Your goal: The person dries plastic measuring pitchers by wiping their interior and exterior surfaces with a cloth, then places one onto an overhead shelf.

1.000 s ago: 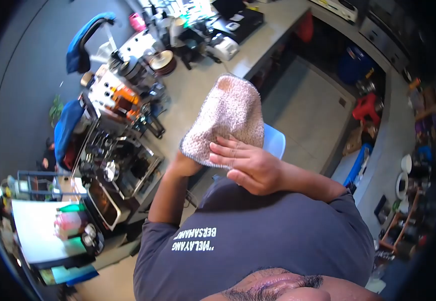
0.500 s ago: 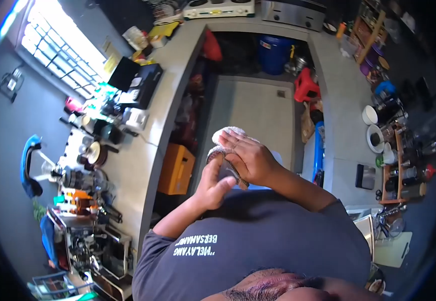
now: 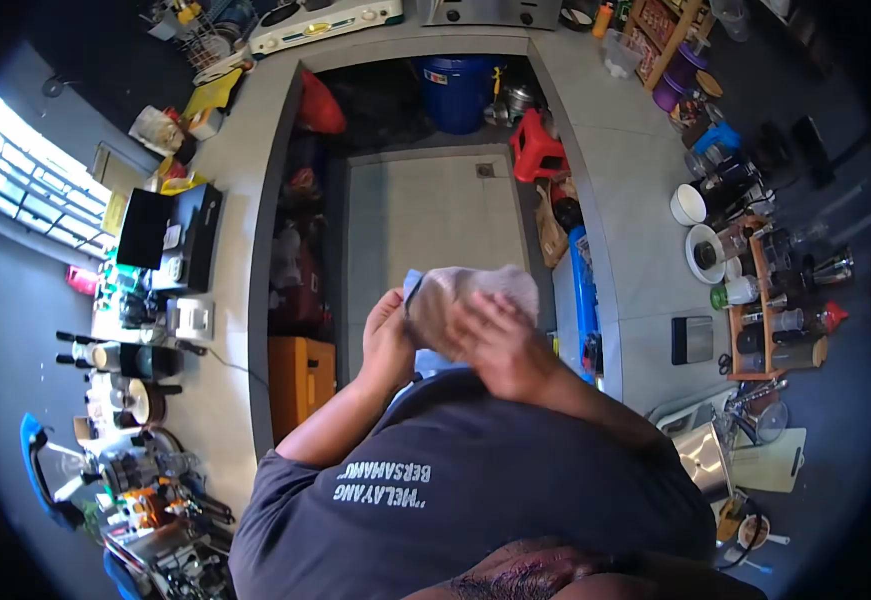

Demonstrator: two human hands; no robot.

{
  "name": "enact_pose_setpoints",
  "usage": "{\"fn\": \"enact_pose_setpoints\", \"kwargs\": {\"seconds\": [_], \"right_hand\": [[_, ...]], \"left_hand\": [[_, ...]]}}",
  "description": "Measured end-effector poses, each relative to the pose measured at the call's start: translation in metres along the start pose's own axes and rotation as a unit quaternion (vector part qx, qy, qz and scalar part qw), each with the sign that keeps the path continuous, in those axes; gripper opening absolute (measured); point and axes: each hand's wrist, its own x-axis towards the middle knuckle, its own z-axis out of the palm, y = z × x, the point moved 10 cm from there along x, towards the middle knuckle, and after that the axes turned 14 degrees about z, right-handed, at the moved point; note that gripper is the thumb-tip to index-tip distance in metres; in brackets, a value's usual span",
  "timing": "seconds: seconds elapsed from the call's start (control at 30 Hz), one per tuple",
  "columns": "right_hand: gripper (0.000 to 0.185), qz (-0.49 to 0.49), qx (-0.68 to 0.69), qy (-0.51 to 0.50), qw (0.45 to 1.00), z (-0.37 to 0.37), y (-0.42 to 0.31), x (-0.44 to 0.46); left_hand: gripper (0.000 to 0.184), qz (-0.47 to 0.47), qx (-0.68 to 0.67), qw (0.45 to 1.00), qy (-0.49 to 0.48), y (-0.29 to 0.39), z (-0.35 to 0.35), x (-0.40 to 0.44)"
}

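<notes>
A pale, greyish-pink cloth (image 3: 510,285) is held up in front of my belly, spread wide between my two hands. My left hand (image 3: 388,335) is closed on its left edge, thumb and fingers pinching it near a light blue strip. Across the cloth's front lies my right hand (image 3: 508,345), its fingers smeared by motion. Whether those fingers grip the cloth or only press on it I cannot tell. Something light blue shows below the cloth, partly hidden by it and my dark shirt (image 3: 515,450).
Counters run along the left (image 3: 225,220) and right (image 3: 595,150), crowded with jars and utensils. A stove (image 3: 330,25) stands at the far end. Below are a blue barrel (image 3: 455,95), a red stool (image 3: 535,145) and an orange crate (image 3: 300,385).
The cloth, bunched and folded between my hands before, is now opened wider. My left hand has moved to its left edge, and my right hand lies lower across it. The view has shifted.
</notes>
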Motion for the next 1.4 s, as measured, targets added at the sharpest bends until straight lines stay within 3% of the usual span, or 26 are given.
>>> {"fn": "enact_pose_setpoints", "kwargs": {"seconds": [0.03,0.1,0.17,0.23,0.27,0.37,0.43,0.5,0.57,0.6,0.7,0.77,0.83,0.9,1.0,1.03,1.1,1.17,1.23,1.3,1.33,1.4], "right_hand": [[0.047,-0.009,0.052,-0.01,0.999,0.006,-0.001,0.006],[0.048,-0.005,0.018,0.0,1.0,0.018,0.01,0.035],[0.048,0.058,0.01,0.033,0.998,0.017,0.023,0.074],[0.049,0.098,-0.011,0.059,0.993,0.007,0.037,0.125],[0.049,0.111,-0.021,0.058,0.992,0.004,0.042,0.149],[0.049,0.1,-0.067,0.054,0.991,0.005,0.041,0.207],[0.049,0.073,-0.091,0.051,0.992,0.006,0.032,0.236],[0.048,0.057,-0.099,0.066,0.991,0.018,0.027,0.241],[0.047,0.053,-0.103,0.075,0.99,0.039,0.036,0.246],[0.047,0.086,-0.097,0.053,0.99,0.047,0.046,0.254],[0.047,0.097,-0.17,0.197,0.961,0.013,0.049,0.276],[0.046,0.147,-0.178,0.25,0.94,-0.029,0.053,0.308],[0.044,0.197,-0.128,0.239,0.942,-0.06,0.069,0.34],[0.045,0.148,-0.108,0.23,0.956,-0.054,0.077,0.355],[0.048,0.062,-0.085,0.202,0.974,-0.024,0.079,0.353],[0.048,0.065,-0.072,0.188,0.977,-0.013,0.086,0.353],[0.047,0.063,-0.045,0.166,0.983,0.0,0.102,0.363],[0.048,0.048,-0.078,0.231,0.969,-0.019,0.116,0.38],[0.049,0.036,-0.082,0.316,0.944,-0.046,0.132,0.398],[0.051,0.018,-0.075,0.281,0.957,-0.066,0.144,0.437],[0.052,0.007,-0.063,0.258,0.964,-0.07,0.152,0.456],[0.053,-0.039,-0.034,0.206,0.977,-0.061,0.171,0.488]], "left_hand": [[0.039,-0.032,0.007,0.999,0.005,-0.01,-0.001,0.011],[0.052,-0.093,0.025,0.995,0.012,-0.019,-0.004,0.033],[0.069,-0.064,-0.041,0.996,0.036,-0.015,0.01,0.054],[0.069,-0.002,0.047,0.999,-0.014,0.003,0.012,0.083],[0.066,0.023,0.221,0.968,-0.113,-0.003,-0.01,0.107],[0.062,-0.012,0.138,0.988,-0.071,0.041,-0.004,0.16],[0.06,-0.033,0.268,0.961,-0.051,0.078,-0.021,0.202],[0.066,0.037,-0.013,0.999,0.003,0.09,-0.023,0.244],[0.07,-0.037,-0.116,0.992,0.01,0.106,-0.015,0.266],[0.072,0.006,-0.086,0.996,0.025,0.134,0.006,0.269],[0.073,-0.004,-0.077,0.996,-0.044,0.117,0.005,0.292],[0.065,0.018,-0.043,0.997,-0.059,0.118,0.031,0.286],[0.062,0.135,0.043,0.982,-0.122,0.126,0.04,0.303],[0.051,0.114,-0.003,0.99,-0.087,0.139,0.04,0.32],[0.05,0.158,-0.047,0.983,-0.082,0.164,0.035,0.352],[0.061,0.192,-0.003,0.98,-0.057,0.168,0.024,0.366],[0.059,0.232,0.01,0.97,-0.078,0.186,0.026,0.379],[0.055,0.246,0.058,0.961,-0.114,0.192,0.035,0.388],[0.039,0.245,0.09,0.955,-0.143,0.196,0.051,0.393],[0.018,0.295,0.238,0.909,-0.175,0.192,0.063,0.407],[0.004,0.276,0.229,0.926,-0.118,0.194,0.066,0.415],[0.006,0.289,0.231,0.928,-0.048,0.199,0.059,0.435]]}}
